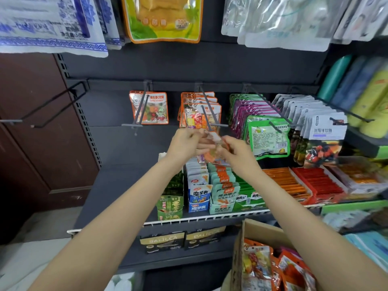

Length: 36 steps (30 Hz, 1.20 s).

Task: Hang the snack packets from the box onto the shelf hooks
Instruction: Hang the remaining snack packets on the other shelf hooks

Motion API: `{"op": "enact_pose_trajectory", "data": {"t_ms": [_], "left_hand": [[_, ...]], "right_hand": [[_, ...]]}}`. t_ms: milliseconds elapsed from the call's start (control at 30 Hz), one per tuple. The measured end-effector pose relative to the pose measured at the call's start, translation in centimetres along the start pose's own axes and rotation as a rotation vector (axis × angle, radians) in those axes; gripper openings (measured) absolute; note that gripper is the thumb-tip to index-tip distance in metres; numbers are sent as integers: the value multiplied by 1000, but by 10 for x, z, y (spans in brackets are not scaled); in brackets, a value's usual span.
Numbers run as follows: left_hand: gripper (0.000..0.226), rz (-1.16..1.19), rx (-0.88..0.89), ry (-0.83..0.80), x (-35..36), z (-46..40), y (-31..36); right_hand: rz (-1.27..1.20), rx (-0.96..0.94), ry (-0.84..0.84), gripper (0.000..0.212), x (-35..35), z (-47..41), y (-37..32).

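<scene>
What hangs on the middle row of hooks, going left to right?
Empty hook → single orange packet → orange packets → purple packets → green packet → white packets.

Even, soft light; my view bends at the edges, top packets smear, my hands blur slightly.

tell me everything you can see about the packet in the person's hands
The packet is a small, glossy, clear-fronted pouch with orange edging and colourful sweets inside, blurred by motion. The left hand and right hand pinch it from either side, holding it roughly upright just below the tip of the hook carrying matching orange packets. It is not yet on the hook.
</scene>
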<state>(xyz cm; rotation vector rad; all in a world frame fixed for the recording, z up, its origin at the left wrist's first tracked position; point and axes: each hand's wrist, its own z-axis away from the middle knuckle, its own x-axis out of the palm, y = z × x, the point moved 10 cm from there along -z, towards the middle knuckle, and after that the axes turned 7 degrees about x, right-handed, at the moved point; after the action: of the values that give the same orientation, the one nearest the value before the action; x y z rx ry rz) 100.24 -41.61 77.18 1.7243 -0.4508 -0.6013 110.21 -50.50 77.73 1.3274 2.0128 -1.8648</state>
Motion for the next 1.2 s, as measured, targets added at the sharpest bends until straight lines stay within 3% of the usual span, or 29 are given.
{"op": "enact_pose_trajectory", "data": {"t_ms": [133, 233, 333, 433, 533, 667, 800, 1200], "left_hand": [[26, -460, 343, 96, -23, 11, 14], [45, -392, 316, -11, -21, 16, -3], [49, -283, 331, -62, -13, 19, -2], [48, -274, 353, -15, -11, 19, 2], [48, -290, 338, 8, -9, 19, 3], [50, -310, 368, 1, -9, 23, 6], [52, -317, 375, -10, -11, 26, 8], [52, -383, 437, -22, -9, 26, 15]], "right_hand": [[-192, 86, -23, 26, -7, 7, 11], [-311, 116, 8, 15, -9, 11, 16], [-362, 115, 69, 6, -12, 12, 21], [-394, 59, 145, 32, -16, 14, 18], [-271, -45, 258, 49, -25, 20, 9], [11, -243, 373, 41, -25, 32, -1], [149, -353, 453, 49, -25, 41, -6], [158, -311, 429, 52, -22, 29, 9]]}}
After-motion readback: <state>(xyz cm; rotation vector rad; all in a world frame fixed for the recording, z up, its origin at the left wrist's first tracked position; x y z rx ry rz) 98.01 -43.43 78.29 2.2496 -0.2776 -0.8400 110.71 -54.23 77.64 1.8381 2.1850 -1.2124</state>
